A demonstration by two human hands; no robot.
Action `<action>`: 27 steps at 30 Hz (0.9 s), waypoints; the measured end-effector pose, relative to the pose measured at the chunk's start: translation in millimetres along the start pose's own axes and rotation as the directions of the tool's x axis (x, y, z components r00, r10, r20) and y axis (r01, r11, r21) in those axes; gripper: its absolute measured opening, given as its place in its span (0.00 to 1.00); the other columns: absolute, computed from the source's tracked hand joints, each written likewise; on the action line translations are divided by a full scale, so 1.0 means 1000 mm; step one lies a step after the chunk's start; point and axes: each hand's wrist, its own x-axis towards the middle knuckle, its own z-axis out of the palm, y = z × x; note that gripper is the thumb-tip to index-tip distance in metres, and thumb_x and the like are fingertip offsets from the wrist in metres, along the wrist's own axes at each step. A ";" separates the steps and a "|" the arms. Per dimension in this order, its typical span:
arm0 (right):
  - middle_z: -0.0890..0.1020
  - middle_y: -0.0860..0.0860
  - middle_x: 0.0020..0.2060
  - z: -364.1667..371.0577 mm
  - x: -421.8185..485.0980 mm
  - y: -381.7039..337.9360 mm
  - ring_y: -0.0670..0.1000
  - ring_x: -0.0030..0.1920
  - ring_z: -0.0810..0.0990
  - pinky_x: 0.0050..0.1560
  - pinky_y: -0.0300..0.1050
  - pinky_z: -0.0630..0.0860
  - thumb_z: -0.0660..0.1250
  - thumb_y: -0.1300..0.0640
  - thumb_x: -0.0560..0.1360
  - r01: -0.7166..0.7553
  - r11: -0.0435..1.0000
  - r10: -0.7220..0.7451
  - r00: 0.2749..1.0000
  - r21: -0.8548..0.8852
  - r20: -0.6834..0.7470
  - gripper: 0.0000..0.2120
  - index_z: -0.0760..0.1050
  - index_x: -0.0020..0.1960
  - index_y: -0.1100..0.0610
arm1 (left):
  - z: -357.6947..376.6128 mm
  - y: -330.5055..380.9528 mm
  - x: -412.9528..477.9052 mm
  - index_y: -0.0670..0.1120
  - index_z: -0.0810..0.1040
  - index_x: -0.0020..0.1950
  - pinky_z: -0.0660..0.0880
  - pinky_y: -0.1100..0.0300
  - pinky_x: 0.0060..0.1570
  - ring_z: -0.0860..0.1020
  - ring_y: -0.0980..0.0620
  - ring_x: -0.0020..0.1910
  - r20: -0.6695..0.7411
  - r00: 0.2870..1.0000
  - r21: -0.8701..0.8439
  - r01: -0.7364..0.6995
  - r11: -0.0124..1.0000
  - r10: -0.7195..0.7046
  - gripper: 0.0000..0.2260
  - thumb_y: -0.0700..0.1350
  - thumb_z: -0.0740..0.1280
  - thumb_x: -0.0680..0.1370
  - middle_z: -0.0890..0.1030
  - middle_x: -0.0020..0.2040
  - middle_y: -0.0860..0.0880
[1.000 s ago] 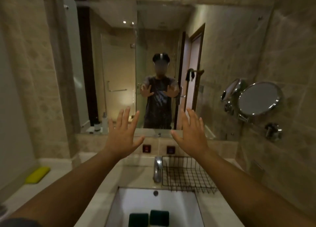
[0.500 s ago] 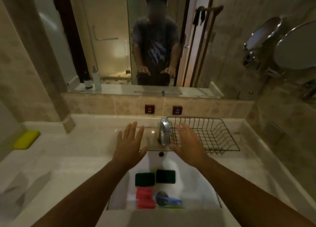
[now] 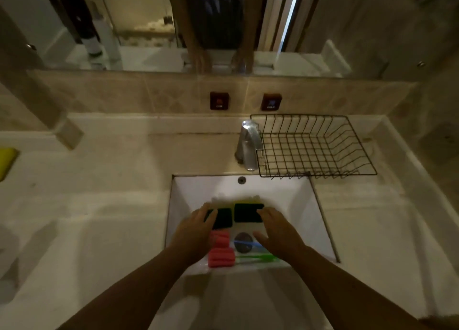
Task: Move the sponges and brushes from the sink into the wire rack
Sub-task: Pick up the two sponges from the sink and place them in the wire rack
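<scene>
Two dark green sponges lie side by side in the white sink [image 3: 293, 200]: the left sponge [image 3: 222, 219] and the right sponge [image 3: 247, 213]. Nearer me lie two red foam brush heads [image 3: 221, 256], one with a green handle [image 3: 258, 257], and a blue-handled brush [image 3: 246, 242] across the drain. My left hand [image 3: 192, 232] hovers open over the left sponge's edge. My right hand [image 3: 278, 230] hovers open over the right sponge's near corner. Neither hand holds anything. The black wire rack [image 3: 315, 145] stands empty behind the sink on the right.
A chrome tap [image 3: 247, 145] stands between sink and rack. A yellow sponge [image 3: 6, 160] lies at the counter's far left. Two red wall switches [image 3: 219, 101] sit under the mirror [image 3: 154, 24]. A wall closes off the counter at the right.
The view has tilted down from the mirror to the sink. Both hands have dropped from chest height, past the tap, down into the sink above the sponges.
</scene>
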 end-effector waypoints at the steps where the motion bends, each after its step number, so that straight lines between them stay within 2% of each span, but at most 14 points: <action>1: 0.66 0.57 0.72 0.006 0.001 0.003 0.57 0.72 0.65 0.70 0.51 0.67 0.65 0.44 0.76 -0.014 1.000 0.014 0.999 0.000 0.029 0.32 0.60 0.74 0.57 | 0.004 -0.002 -0.001 0.47 0.63 0.73 0.75 0.48 0.59 0.73 0.43 0.65 0.019 1.000 0.008 0.001 1.000 -0.001 0.30 0.52 0.68 0.74 0.63 0.76 0.44; 4: 0.68 0.57 0.70 0.022 0.001 0.011 0.57 0.70 0.67 0.66 0.50 0.69 0.64 0.45 0.76 -0.036 0.999 0.034 0.996 0.016 0.086 0.30 0.63 0.72 0.57 | 0.012 -0.003 0.000 0.46 0.63 0.74 0.75 0.47 0.59 0.73 0.44 0.64 0.057 0.997 0.011 0.043 0.999 -0.044 0.29 0.55 0.66 0.76 0.64 0.75 0.44; 9: 0.70 0.56 0.68 0.036 0.007 0.023 0.57 0.66 0.70 0.62 0.48 0.71 0.64 0.47 0.77 -0.034 0.999 0.029 0.985 0.023 0.170 0.26 0.66 0.70 0.57 | 0.024 0.003 0.006 0.48 0.59 0.75 0.73 0.49 0.59 0.73 0.47 0.62 0.117 0.978 -0.012 0.178 0.984 -0.175 0.30 0.58 0.63 0.77 0.74 0.67 0.46; 12: 0.70 0.56 0.67 0.041 0.016 0.029 0.57 0.66 0.70 0.62 0.49 0.71 0.64 0.47 0.77 -0.009 1.000 0.006 0.982 0.013 0.188 0.26 0.65 0.71 0.57 | 0.031 0.009 0.011 0.47 0.63 0.74 0.72 0.49 0.61 0.73 0.46 0.62 0.144 0.964 -0.042 0.232 0.972 -0.224 0.28 0.58 0.63 0.77 0.75 0.65 0.46; 18: 0.70 0.59 0.69 0.050 0.046 0.033 0.61 0.66 0.70 0.62 0.54 0.73 0.65 0.47 0.76 0.048 0.993 -0.032 0.988 -0.107 0.151 0.30 0.62 0.73 0.57 | 0.045 0.007 0.041 0.47 0.70 0.67 0.72 0.48 0.58 0.73 0.45 0.59 0.160 0.960 -0.019 0.235 0.972 -0.229 0.22 0.56 0.64 0.77 0.76 0.61 0.46; 21: 0.70 0.63 0.68 0.061 0.064 0.034 0.65 0.65 0.72 0.58 0.57 0.75 0.71 0.49 0.72 0.114 0.969 -0.088 0.988 -0.217 0.124 0.34 0.63 0.72 0.59 | 0.056 0.000 0.057 0.48 0.71 0.63 0.73 0.46 0.57 0.72 0.44 0.59 0.130 0.963 -0.009 0.238 0.971 -0.235 0.19 0.55 0.65 0.76 0.74 0.63 0.45; 23: 0.72 0.63 0.65 0.070 0.075 0.036 0.66 0.63 0.73 0.57 0.59 0.75 0.74 0.50 0.67 0.132 0.963 -0.118 0.990 -0.235 0.073 0.36 0.66 0.71 0.60 | 0.065 -0.004 0.066 0.46 0.70 0.65 0.72 0.45 0.57 0.71 0.42 0.61 0.124 0.965 -0.006 0.235 0.972 -0.232 0.20 0.52 0.65 0.76 0.72 0.66 0.44; 27: 0.68 0.62 0.69 0.088 0.091 0.040 0.64 0.68 0.66 0.67 0.64 0.66 0.74 0.55 0.64 0.142 0.951 -0.150 0.989 -0.274 -0.008 0.39 0.64 0.71 0.59 | 0.088 -0.008 0.077 0.45 0.70 0.67 0.71 0.43 0.56 0.70 0.37 0.63 0.117 0.971 0.046 0.206 0.978 -0.210 0.26 0.52 0.69 0.71 0.71 0.66 0.40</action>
